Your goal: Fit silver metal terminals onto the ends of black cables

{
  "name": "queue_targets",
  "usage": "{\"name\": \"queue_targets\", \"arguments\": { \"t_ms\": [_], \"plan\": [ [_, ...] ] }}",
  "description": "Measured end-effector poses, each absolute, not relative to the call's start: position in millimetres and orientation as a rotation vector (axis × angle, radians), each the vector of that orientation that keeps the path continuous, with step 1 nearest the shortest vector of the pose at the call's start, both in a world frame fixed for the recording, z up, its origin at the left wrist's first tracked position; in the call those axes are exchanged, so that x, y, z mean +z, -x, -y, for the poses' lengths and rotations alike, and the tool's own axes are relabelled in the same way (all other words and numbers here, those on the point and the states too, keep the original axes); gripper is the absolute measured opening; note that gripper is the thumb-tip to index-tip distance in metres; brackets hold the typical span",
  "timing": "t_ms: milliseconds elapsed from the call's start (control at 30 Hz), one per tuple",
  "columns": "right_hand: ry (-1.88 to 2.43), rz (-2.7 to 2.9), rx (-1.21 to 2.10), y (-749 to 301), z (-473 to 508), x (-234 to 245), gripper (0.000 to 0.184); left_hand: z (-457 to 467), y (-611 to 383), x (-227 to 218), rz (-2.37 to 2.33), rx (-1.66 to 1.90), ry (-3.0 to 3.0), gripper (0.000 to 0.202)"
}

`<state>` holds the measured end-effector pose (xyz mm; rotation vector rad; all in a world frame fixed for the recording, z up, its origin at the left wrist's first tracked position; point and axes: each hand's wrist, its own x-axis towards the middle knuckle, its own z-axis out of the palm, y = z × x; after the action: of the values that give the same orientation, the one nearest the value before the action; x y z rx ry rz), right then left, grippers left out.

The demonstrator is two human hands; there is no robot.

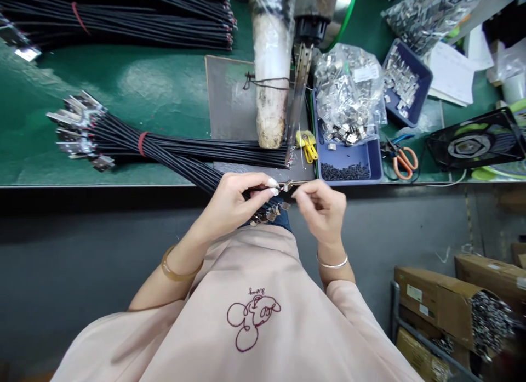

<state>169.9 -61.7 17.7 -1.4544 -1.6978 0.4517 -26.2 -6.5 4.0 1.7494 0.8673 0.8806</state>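
Note:
Near the table's front edge, my left hand (pixel 238 198) pinches a thin black cable between thumb and forefinger. A small silvery metal connector (pixel 287 186) sits at that cable's end. My right hand (pixel 322 206) is just right of the connector, its thumb and forefinger closed together; whatever they hold, if anything, is too small to make out. A bundle of black cables (pixel 181 158), tied with a red band (pixel 142 143), lies on the table, and part of it runs over the edge beneath my left hand. More metal connector ends (pixel 269 213) hang below my fingers.
A blue tray (pixel 376 165) holds bagged metal shells (pixel 349 91) and small black pieces. Right of it lie orange-handled pliers (pixel 405 163) and a black fan (pixel 472 143). A metal rod (pixel 299 91) points down beside a plastic-wrapped tube (pixel 270 97). A yellow cutter (pixel 308 147) lies close by.

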Motion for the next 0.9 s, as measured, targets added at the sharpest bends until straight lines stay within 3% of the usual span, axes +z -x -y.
{"name": "queue_targets", "arguments": {
  "t_ms": [100,200,267,367,600,800,900],
  "plan": [
    [1.654,1.552,0.245,-197.3,44.9,23.5,0.023,2.4,28.2,3.6,-0.826,0.844,-1.641,0.017],
    [1.809,1.753,0.064,-224.1,11.7,20.3,0.013,-0.7,24.3,3.3,-0.797,0.876,-1.566,0.012],
    [1.862,1.846,0.029,-235.1,-10.3,14.4,0.005,-1.1,19.7,3.2,-0.812,0.894,-1.557,0.011],
    [1.901,1.910,0.036,-241.0,-29.8,7.3,0.010,0.2,13.8,1.8,-0.874,0.905,-1.573,0.014],
    [1.745,1.659,0.144,-226.9,0.9,16.4,0.006,3.5,6.9,-1.7,-0.996,0.951,-1.573,0.011],
    [1.500,1.393,0.653,-187.7,43.9,16.5,0.008,5.0,1.7,2.1,-1.102,0.991,-1.561,0.008],
    [1.520,1.435,0.704,-172.9,47.4,8.5,0.013,5.6,1.3,1.4,-1.109,0.985,-1.578,0.008]
  ]
}}
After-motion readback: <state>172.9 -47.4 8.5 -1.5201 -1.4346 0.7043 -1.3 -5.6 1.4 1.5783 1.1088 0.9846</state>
